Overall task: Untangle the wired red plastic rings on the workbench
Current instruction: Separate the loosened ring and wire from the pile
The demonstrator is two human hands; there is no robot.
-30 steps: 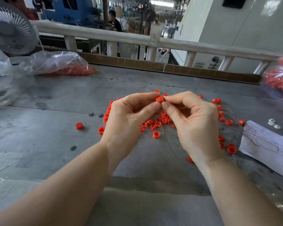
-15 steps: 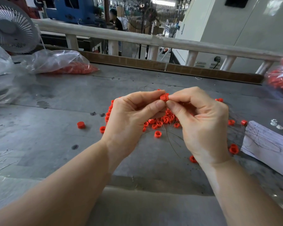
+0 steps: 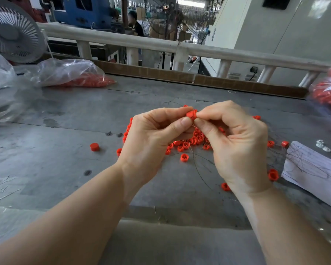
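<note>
Two hands, left hand (image 3: 151, 138) and right hand (image 3: 237, 148), pinch one red ring (image 3: 191, 114) between thumb and forefinger above the wired ring pile (image 3: 191, 140); dozens lie there, uncountable. One loose cap (image 3: 94, 146) sits apart on the grey metal table (image 3: 65, 165); factory hall behind.

Counted around the workbench (image 3: 55, 169): two hands (image 3: 153, 138), three plastic bags (image 3: 69, 73), three white nuts (image 3: 322, 145), one paper sheet (image 3: 313, 169), dozens of red rings (image 3: 183, 157), exact number unclear.

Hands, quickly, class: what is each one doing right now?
Left hand: pinches the red ring.
Right hand: pinches the same ring from the other side.
</note>
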